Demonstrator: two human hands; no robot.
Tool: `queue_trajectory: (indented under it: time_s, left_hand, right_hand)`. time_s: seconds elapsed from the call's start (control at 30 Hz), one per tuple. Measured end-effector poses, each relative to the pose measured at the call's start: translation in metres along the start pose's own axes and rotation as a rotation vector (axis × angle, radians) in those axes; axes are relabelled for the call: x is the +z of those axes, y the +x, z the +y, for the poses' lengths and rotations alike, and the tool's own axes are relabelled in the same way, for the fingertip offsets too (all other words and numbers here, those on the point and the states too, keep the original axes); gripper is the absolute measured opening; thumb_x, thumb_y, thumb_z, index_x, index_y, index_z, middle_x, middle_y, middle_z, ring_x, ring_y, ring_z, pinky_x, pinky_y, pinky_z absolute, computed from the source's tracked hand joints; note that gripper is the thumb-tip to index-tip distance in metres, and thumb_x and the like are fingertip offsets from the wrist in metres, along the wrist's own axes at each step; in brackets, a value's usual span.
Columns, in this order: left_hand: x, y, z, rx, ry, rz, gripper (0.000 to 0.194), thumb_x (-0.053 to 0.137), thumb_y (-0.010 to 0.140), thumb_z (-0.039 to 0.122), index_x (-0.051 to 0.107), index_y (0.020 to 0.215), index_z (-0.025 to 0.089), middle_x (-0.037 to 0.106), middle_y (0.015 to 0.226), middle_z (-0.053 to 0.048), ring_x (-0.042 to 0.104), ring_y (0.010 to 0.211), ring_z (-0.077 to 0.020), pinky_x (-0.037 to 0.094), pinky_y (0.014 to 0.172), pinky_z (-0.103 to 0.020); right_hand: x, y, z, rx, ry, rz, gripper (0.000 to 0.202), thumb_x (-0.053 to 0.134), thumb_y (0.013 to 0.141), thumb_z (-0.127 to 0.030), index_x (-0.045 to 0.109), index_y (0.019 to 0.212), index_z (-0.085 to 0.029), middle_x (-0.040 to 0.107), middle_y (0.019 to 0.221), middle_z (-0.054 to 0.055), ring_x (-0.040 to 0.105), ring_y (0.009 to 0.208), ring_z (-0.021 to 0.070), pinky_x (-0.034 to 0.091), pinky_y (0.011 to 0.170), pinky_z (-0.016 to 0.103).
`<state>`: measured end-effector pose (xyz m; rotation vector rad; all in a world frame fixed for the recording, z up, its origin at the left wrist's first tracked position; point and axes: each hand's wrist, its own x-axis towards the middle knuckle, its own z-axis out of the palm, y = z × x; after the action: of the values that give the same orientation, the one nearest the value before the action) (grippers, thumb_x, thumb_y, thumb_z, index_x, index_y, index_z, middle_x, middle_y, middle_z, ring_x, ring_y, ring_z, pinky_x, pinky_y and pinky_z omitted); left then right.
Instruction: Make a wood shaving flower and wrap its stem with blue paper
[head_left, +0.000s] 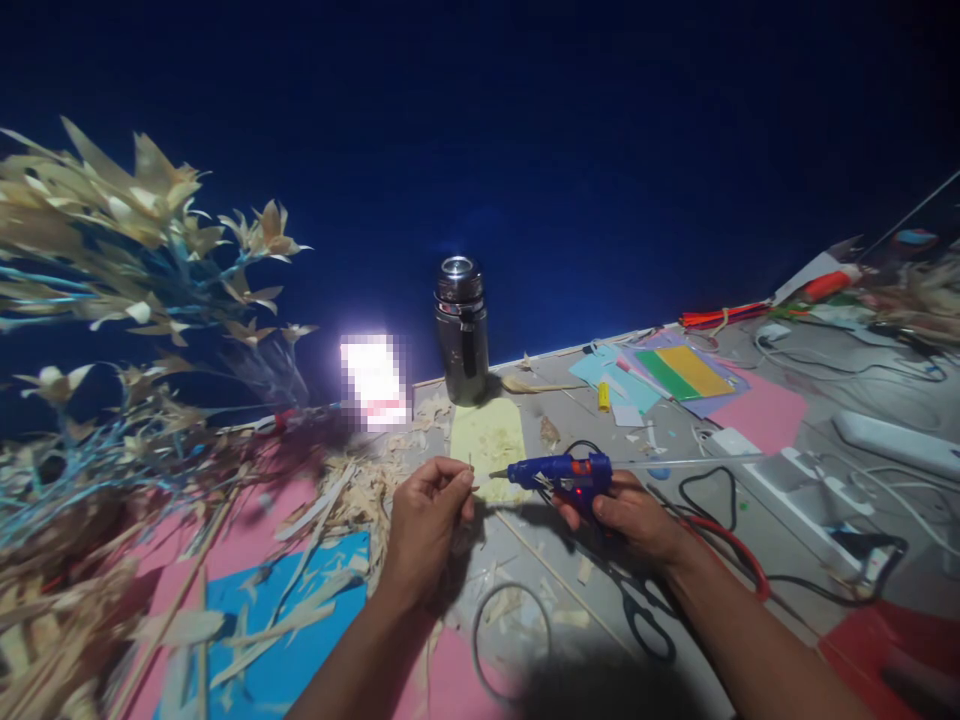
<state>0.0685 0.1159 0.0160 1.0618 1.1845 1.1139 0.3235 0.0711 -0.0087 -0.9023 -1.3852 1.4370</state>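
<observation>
My right hand (626, 510) is wrapped round the handle of a blue glue gun (566, 473), with a clear glue stick (690, 461) jutting from its back. The gun's nozzle points left, close to the fingertips of my left hand (439, 500). Those fingers are pinched on a thin, small piece (471, 463), too small to identify. Beneath the nozzle lies a pale yellow sheet (491, 430) with bits of shavings on it.
A dark metal flask (463, 345) stands at the back edge. Dried flowers (150, 210) rise at the left. Scissors (649, 625) and a wire ring (512, 640) lie in front. Power strips (795, 500), cables and coloured sheets (686, 372) are at the right; pale shavings cover the left.
</observation>
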Motion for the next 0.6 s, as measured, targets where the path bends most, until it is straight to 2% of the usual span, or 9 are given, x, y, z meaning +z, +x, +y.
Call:
queue_trajectory:
  time_s: [0.17, 0.33, 0.47, 0.6]
  left_hand:
    - [0.0011, -0.0009, 0.0007, -0.007, -0.001, -0.005, 0.025, 0.075, 0.079, 0.04, 0.066, 0.077, 0.017, 0.056, 0.048, 0.005, 0.042, 0.042, -0.0079, 0.03, 0.042, -0.017]
    - [0.0014, -0.0012, 0.0023, -0.01, 0.003, 0.002, 0.024, 0.076, 0.079, 0.039, 0.066, 0.076, 0.017, 0.056, 0.047, 0.005, 0.041, 0.042, -0.0076, 0.029, 0.042, -0.017]
    - [0.0014, -0.0008, 0.0016, -0.01, -0.013, 0.006, 0.024, 0.077, 0.077, 0.038, 0.066, 0.075, 0.017, 0.056, 0.047, 0.005, 0.043, 0.043, -0.0083, 0.031, 0.043, -0.017]
    - [0.0001, 0.0002, 0.0007, -0.006, -0.017, 0.016, 0.024, 0.076, 0.078, 0.038, 0.065, 0.077, 0.016, 0.056, 0.047, 0.005, 0.042, 0.043, -0.0078, 0.03, 0.043, -0.017]
  right_hand:
    - [0.0011, -0.0017, -0.0016, 0.041, 0.016, -0.026, 0.048, 0.073, 0.088, -0.061, 0.077, 0.098, -0.013, 0.066, 0.081, 0.006, 0.054, 0.07, 0.0153, 0.044, 0.063, 0.027]
    - [0.001, -0.0026, -0.0008, 0.132, 0.05, -0.006, 0.054, 0.077, 0.08, -0.067, 0.076, 0.092, -0.014, 0.061, 0.074, 0.004, 0.051, 0.065, 0.0152, 0.043, 0.06, 0.028]
    - [-0.0001, -0.0023, 0.001, 0.152, 0.076, -0.023, 0.051, 0.081, 0.077, -0.065, 0.076, 0.093, -0.016, 0.061, 0.074, 0.004, 0.052, 0.064, 0.0156, 0.045, 0.06, 0.029]
    - [-0.0014, -0.002, -0.0013, 0.173, 0.054, -0.011, 0.05, 0.08, 0.077, -0.067, 0.073, 0.084, -0.017, 0.057, 0.07, 0.003, 0.049, 0.062, 0.0155, 0.044, 0.059, 0.03]
